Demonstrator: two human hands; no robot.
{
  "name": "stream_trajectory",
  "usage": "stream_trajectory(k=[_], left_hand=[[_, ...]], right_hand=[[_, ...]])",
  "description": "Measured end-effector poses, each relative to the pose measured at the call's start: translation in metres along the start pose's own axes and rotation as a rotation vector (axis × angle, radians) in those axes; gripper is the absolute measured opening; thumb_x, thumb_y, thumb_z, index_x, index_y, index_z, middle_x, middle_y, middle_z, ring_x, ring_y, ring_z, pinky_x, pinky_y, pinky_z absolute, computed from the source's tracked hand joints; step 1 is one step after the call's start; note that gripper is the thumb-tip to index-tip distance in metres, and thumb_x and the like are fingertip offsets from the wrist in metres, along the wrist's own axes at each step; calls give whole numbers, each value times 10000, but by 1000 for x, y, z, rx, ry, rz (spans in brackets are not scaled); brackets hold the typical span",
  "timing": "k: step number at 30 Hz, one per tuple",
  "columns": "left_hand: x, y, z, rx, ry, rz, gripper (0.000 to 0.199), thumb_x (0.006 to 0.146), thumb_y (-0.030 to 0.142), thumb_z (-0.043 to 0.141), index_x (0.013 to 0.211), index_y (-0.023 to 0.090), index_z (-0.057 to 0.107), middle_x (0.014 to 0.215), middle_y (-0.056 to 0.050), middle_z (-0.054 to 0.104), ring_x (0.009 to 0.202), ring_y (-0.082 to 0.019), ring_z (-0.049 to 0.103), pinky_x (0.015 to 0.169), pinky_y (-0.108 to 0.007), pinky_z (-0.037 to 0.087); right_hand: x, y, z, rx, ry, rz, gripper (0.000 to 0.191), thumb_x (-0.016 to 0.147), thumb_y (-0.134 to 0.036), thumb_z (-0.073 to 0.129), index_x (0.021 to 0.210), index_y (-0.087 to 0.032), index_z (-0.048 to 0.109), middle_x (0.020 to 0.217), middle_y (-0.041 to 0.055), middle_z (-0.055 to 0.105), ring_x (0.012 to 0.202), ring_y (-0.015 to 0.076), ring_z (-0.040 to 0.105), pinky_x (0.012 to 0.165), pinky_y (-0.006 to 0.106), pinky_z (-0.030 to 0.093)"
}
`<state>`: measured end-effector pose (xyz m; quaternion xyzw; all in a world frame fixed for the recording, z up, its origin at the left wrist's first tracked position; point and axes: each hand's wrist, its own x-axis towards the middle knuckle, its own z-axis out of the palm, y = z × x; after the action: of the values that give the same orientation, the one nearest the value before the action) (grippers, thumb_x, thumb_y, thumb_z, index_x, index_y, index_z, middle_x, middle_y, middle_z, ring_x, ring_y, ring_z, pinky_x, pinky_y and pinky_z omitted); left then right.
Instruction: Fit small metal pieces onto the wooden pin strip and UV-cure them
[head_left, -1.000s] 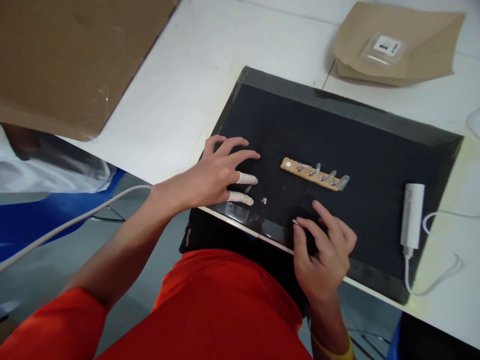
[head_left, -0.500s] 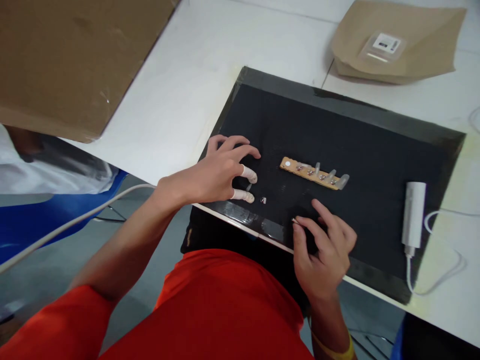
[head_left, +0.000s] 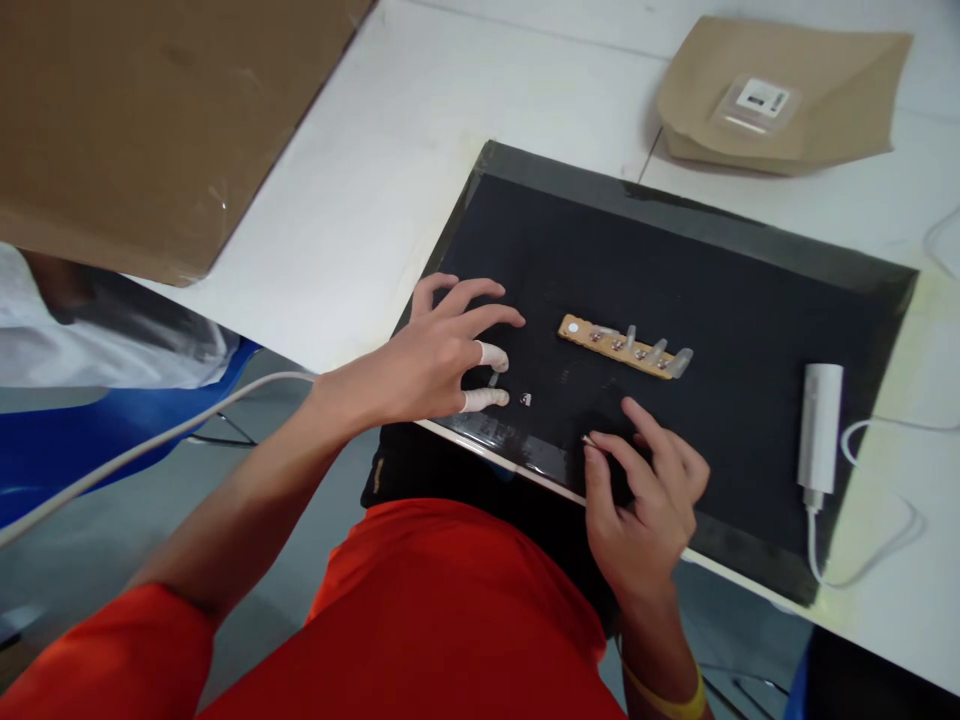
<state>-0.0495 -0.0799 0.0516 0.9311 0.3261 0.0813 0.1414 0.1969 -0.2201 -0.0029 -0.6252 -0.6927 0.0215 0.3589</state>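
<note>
My left hand [head_left: 457,350] rests at the left of the black mat [head_left: 675,270], its thumb and index finger wrapped in white covers. Between those two fingertips is a small clear piece [head_left: 493,379]. A tiny shiny part [head_left: 526,399] lies just right of the thumb. My right hand [head_left: 645,490] is near the mat's front edge, thumb and index finger pinching a small thin item [head_left: 589,440]. Beyond it lies a tan strip [head_left: 626,348] with a white dot, several small metal parts and translucent tabs along it.
A white cylinder with a cable [head_left: 820,430] lies at the mat's right. Behind is a brown paper bag [head_left: 840,100] with a clear labelled box [head_left: 757,105] on it. Cardboard [head_left: 150,120] covers the left; below it shows another person's white clothing [head_left: 127,340].
The view has shifted slightly. My left thumb and index finger have shifted a little around the clear piece; my right hand keeps its pinch.
</note>
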Motion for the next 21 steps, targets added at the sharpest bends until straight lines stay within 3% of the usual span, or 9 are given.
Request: stream_trajectory(k=[7,11,16,21], left_hand=[[-1,31,-13,0,103,-66,144,984,375,737,976,231,746,1476,-65,662,1523,-373,457,1210,-630,285],[4,50,0,56,167,-97,113,1014,348,698,1004,237,715,1426,-35,702,1478,-343,525,1193,-654,288],[7,63,12,53,341,-198,90,1010,337,706,986,254,680,1305,2,771,1362,-319,637,1120,-665,360],[5,66,13,91,277,-210,106,981,322,746,940,237,697,1283,-6,776,1340,-341,651,1082,-654,383]], right_hand=[[0,0,1,2,14,3,110,946,-151,734,1043,-205,727,1322,131,753,1114,245,699,995,446,533],[0,0,0,1,11,10,111,949,-152,731,1049,-202,728,1327,137,751,1123,247,694,996,448,534],[0,0,0,4,11,12,113,947,-154,734,1047,-208,725,1333,126,749,1109,244,700,986,442,538],[0,0,0,2,1,10,111,947,-152,733,1042,-208,727,1328,128,751,1107,247,701,985,443,531]])
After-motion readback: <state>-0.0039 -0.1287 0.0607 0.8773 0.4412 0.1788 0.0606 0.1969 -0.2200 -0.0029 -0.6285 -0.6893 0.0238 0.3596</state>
